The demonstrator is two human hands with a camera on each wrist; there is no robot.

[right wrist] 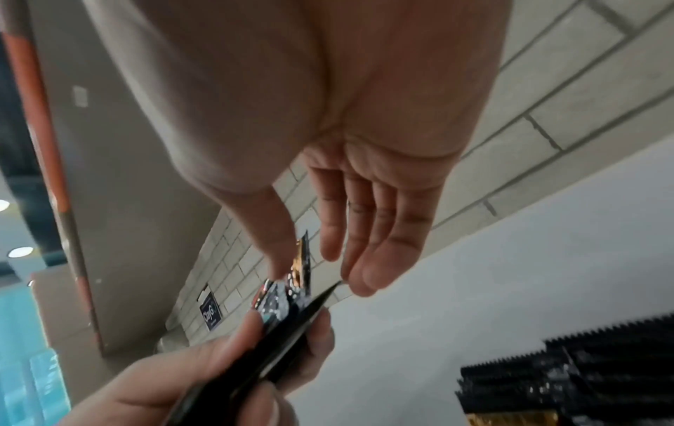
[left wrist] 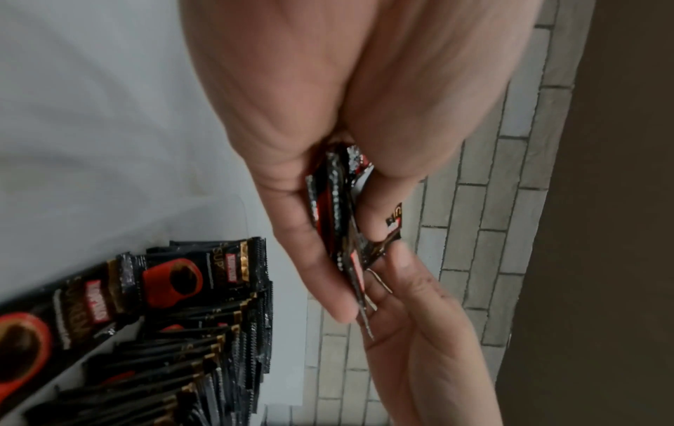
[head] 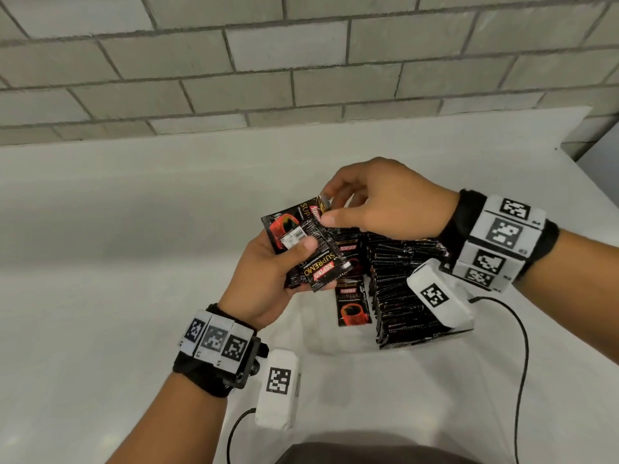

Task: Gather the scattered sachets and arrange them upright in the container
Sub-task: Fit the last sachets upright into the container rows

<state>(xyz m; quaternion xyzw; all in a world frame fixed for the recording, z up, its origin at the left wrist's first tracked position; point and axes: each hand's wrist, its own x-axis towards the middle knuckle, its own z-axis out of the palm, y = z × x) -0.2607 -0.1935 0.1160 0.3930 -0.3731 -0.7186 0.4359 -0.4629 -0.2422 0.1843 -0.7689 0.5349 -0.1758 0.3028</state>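
**Both hands on a small stack of sachets above the container**

Nearest the person, low in the head view, a dark garment [head: 368, 455] fills the bottom edge, and two thin black cables [head: 522, 363] trail across the white table [head: 100, 262] from the wrist rigs. Each forearm carries a black band with white marker blocks and a white camera housing [head: 278, 390].

Just beyond, the left hand [head: 264, 279] grips a handful of black sachets [head: 301, 249], thumb curled over their printed faces and fingers wrapped behind them. The left wrist view shows the same bundle edge-on [left wrist: 339, 219], squeezed between thumb and fingers, the packets fanned unevenly rather than squared.

The right hand [head: 378, 202] meets the far end of that bundle. Its thumb and forefinger close on the top corner of one sachet [head: 321, 204], the other fingers only loosely bent. In the right wrist view the fingers [right wrist: 364, 230] hang nearly straight beside the packet's gold-edged corner [right wrist: 301, 265], so how firm the pinch is cannot be told.

Below and beyond the hands sits the container [head: 335, 339], its walls pale and hard to trace against the table. Along its right side a long row of sachets [head: 402, 296] stands on edge, packed close; one sachet [head: 353, 306] leans face-up against the row's left side.

Farthest back, the table ends against a grey brick wall [head: 301, 61].
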